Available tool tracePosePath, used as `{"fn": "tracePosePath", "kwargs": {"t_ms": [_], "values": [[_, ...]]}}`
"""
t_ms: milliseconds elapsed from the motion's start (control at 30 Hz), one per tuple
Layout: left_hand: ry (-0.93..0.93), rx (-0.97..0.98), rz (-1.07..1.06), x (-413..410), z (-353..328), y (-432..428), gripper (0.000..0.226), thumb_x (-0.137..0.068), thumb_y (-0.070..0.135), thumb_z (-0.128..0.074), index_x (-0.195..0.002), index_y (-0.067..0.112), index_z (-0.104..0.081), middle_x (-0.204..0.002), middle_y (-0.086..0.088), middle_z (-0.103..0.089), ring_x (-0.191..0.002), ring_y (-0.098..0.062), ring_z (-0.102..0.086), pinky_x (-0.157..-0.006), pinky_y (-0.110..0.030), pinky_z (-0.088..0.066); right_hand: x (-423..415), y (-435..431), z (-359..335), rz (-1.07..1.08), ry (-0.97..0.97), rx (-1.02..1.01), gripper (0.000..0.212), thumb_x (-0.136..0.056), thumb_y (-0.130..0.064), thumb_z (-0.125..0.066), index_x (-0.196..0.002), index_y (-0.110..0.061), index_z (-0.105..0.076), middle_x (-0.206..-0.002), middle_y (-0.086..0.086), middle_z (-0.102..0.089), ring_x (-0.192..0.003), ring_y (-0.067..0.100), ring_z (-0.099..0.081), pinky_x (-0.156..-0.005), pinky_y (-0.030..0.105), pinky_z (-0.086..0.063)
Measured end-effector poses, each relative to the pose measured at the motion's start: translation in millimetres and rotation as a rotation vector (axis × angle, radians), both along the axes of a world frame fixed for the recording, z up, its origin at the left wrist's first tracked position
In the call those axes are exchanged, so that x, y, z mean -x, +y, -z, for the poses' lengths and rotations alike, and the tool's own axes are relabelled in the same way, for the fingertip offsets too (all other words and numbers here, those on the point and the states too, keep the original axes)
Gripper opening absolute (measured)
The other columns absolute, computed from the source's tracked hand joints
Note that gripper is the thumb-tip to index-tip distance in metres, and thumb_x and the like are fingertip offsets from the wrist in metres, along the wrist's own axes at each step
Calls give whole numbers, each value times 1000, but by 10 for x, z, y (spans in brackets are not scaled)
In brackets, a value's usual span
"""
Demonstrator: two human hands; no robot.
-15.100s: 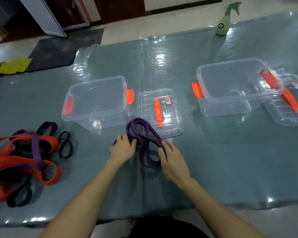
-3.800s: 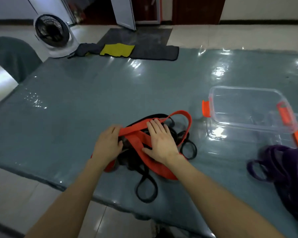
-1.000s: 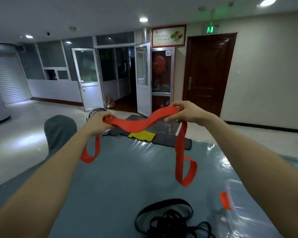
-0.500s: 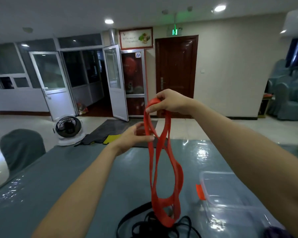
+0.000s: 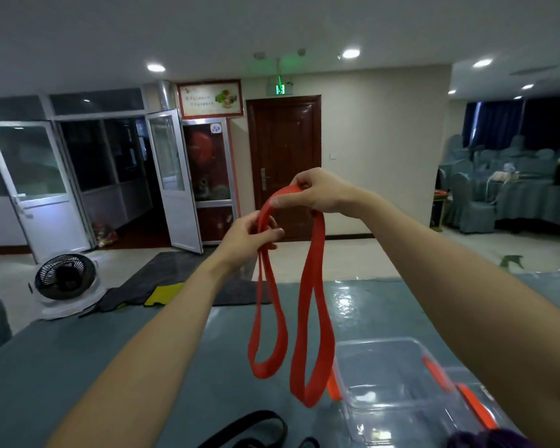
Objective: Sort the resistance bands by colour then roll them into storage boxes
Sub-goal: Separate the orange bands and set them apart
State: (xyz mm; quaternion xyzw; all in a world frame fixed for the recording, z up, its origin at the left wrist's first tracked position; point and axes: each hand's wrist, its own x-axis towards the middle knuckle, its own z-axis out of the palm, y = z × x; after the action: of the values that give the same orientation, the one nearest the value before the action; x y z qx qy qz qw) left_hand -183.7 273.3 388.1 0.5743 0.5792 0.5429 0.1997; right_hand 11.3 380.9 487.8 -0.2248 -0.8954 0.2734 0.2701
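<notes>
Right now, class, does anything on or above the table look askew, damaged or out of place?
Nothing looks damaged or spilled. The red resistance band, held by the left hand and right hand, hangs in two uneven loops, the left one shorter.

The band (image 5: 308,279) above the box (image 5: 385,376) looks matt and rubbery. The box is clear, glossy, smooth plastic. The table cover (image 5: 78,367) under the box is shiny film.

The table (image 5: 110,367) before me, under its glossy grey-blue cover, carries a clear storage box (image 5: 377,343) with orange latches, black bands (image 5: 256,425) at the near edge and purple bands (image 5: 485,441) near the box.
</notes>
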Motion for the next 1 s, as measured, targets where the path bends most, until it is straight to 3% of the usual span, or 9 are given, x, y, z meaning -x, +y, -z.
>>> {"fn": "tracePosePath", "kwargs": {"t_ms": [100,200,300,400,533,633,767,933,1000], "values": [[18,-44,-20,-66,-244,97,31,-69,46,-93,-96,37,-79,-100,-8,-79,-99,-26,-75,-95,-45,-59,-230,115,102,42,-32,28,68,-77,-79,-78,-106,-18,-70,-85,-2,-64,-80,14,-60,-74,30,-49],[63,-34,8,-187,-374,211,40,-68,58,-93,-101,38,-80,-88,10,-78,-86,-6,-74,-84,-33,-56,-392,189,245,31,-88,62,57,-79,-60,-88,-115,-23,-64,-104,2,-69,-98,19,-66,-85,32,-53],[-2,-56,43,-408,-429,322,42,-69,57,-94,-102,34,-81,-81,14,-77,-74,-2,-75,-66,-21,-57,-536,241,426,42,-71,46,75,-72,-56,-95,-130,-26,-58,-118,-4,-66,-110,17,-64,-90,31,-52],[-1,-107,55,-717,-505,412,67,-60,67,-97,-113,30,-78,-104,3,-82,-98,-13,-80,-76,-21,-62,-674,254,667,22,38,99,96,-66,-60,-97,-145,-28,-53,-133,-5,-66,-123,17,-65,-106,39,-54],[25,-160,62,-1073,-538,564,72,-61,69,-96,-117,30,-74,-120,0,-77,-119,-22,-73,-108,-45,-58,-897,306,1230,12,127,315,80,-66,-62,-97,-131,-31,-62,-121,-6,-72,-109,11,-72,-103,37,-57],[-68,-191,89,-1283,-527,665,78,-59,64,-98,-120,23,-72,-133,-11,-73,-135,-35,-64,-120,-59,-47,-1043,232,1741,-84,131,434,43,-69,-57,-98,-102,-42,-76,-103,-13,-81,-97,4,-77,-84,22,-60],[-122,-196,115,-1637,-543,761,96,-48,68,-102,-123,18,-71,-136,-15,-72,-137,-35,-63,-121,-57,-47,-1132,117,2168,23,300,454,51,-60,-62,-100,-95,-48,-65,-82,-28,-71,-79,-10,-70,-65,9,-53],[-208,-198,65,-1909,-451,815,89,-51,56,-106,-120,15,-68,-117,-9,-77,-107,-21,-77,-92,-33,-62,-1440,387,2246,201,298,460,17,-78,-28,-88,-88,-29,-74,-75,-9,-76,-69,3,-75,-72,35,-68],[-324,-235,47,-1882,-364,814,83,-54,50,-108,-116,12,-67,-105,-7,-78,-98,-20,-77,-93,-36,-62,-1724,598,2200,218,229,393,11,-81,-20,-82,-80,-25,-73,-69,-8,-74,-64,6,-73,-69,39,-65]]}}
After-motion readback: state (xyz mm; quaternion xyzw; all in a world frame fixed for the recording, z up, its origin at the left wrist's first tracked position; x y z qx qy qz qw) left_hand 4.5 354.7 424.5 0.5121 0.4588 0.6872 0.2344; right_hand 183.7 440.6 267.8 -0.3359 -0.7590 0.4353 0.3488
